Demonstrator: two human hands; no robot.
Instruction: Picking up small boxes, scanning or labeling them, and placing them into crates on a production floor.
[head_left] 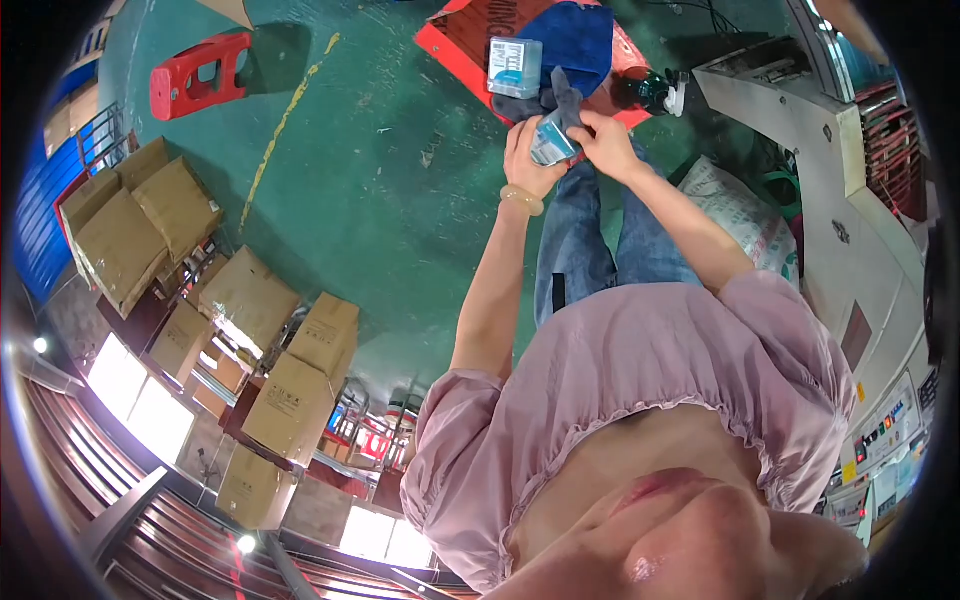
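Observation:
My left hand (528, 155) is wrapped round a small clear plastic box (553, 141) with a pale blue and white label. On the other side, my right hand (606, 146) has its thumb and fingers closed at the edge of that same box. Just beyond my hands lies a dark grey cloth (566, 97), bunched up. A second clear box (514, 66), labelled white and blue, sits on a folded blue cloth (581, 38). All of these rest on or above a red board (449, 45).
A dark green bottle (640, 90) with a white top lies at the board's right. A red plastic stool (200, 75) stands at far left on the green floor. Cardboard boxes (300, 395) are stacked at left. At right are a white sack (735, 205) and a grey machine (825, 190).

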